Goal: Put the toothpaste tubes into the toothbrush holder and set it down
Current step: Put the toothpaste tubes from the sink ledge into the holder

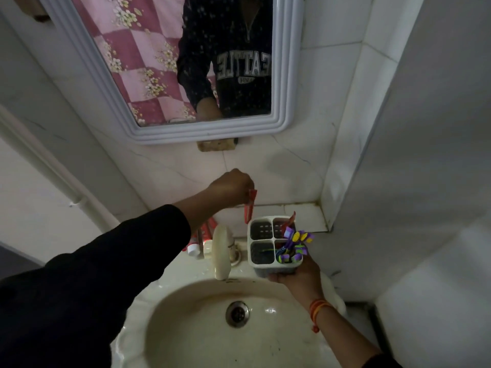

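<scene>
My right hand [297, 274] holds a white toothbrush holder [261, 244] with four compartments from below, over the sink's right rim. Purple and yellow toothbrushes [293, 245] fill its front right compartment. A red tube end [289, 221] sticks out of the back right one. My left hand [231, 187] pinches a red toothpaste tube [250, 205] by its flat end. That tube hangs upright just left of the holder's back left corner. Two more red toothpaste tubes [200, 235] lie on the ledge behind the tap, partly hidden by my left arm.
A cream tap [221, 252] stands at the back of the sink [202, 338], just left of the holder. A mirror [170, 62] hangs above, with a small soap shelf [216, 145] under it. A tiled wall corner [326, 181] rises on the right.
</scene>
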A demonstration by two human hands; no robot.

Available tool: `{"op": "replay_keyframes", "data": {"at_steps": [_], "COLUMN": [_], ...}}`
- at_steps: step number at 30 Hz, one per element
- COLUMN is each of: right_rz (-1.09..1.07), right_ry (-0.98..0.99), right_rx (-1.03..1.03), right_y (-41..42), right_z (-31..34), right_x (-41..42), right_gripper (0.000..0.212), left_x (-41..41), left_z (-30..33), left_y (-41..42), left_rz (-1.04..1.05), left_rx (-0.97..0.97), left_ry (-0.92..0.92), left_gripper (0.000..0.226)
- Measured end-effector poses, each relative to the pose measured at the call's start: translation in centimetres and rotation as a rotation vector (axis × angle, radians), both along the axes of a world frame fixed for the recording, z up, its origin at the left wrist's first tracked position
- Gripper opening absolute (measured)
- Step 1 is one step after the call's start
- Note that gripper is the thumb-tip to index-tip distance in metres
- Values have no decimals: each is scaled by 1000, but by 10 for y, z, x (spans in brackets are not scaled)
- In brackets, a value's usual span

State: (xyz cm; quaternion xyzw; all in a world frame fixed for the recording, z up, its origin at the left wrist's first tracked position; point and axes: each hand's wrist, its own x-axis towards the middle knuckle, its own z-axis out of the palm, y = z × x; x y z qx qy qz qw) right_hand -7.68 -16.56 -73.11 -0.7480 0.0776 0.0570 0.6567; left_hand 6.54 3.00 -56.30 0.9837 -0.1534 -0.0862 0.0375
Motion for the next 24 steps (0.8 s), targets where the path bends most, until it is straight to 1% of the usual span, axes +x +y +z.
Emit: {"op": "replay_keyframes", "data": {"at_steps": [3, 4, 5, 8, 10, 12, 14, 17, 21, 24], "right_rz": [0, 15, 27, 18, 19, 34, 41, 40, 39, 39], "right_ry": [32, 35, 25, -38, -54, -50, -57, -85, -62, -19], "right_rx": [-5, -43, -90, -127, -160, -186, -157, -169, -159, -94], "right_y": [-2, -1, -1, -1, 0, -1, -2, -2, -3, -2], "right_z": [6, 9, 13, 17, 18, 17, 18, 17, 22, 23], "right_x": [-5, -6, -8, -11, -13, -13, -13, -12, -13, -12], "right_gripper": [66, 67, 68, 73, 77, 80, 79, 79, 81, 76], "left_x": [-17, -23, -30, -49, -63, -76, -85, -86, -84, -82], "left_z": [22, 30, 38, 57, 63, 61, 54, 37, 20, 19], "left_y": [-11, -14, -16, -24, -30, -35, -41, -48, -57, -51], "left_rz": [34, 38, 42, 52, 47, 44, 54, 96, 76, 87], "left_rx": [-103, -128, -152, -245, -318, -370, -383, -421, -312, -341], "left_ry": [-109, -151, -191, -299, -328, -294, -237, -114, -6, 34], "left_gripper": [19, 18, 18, 20, 19, 19, 20, 23, 22, 22]}}
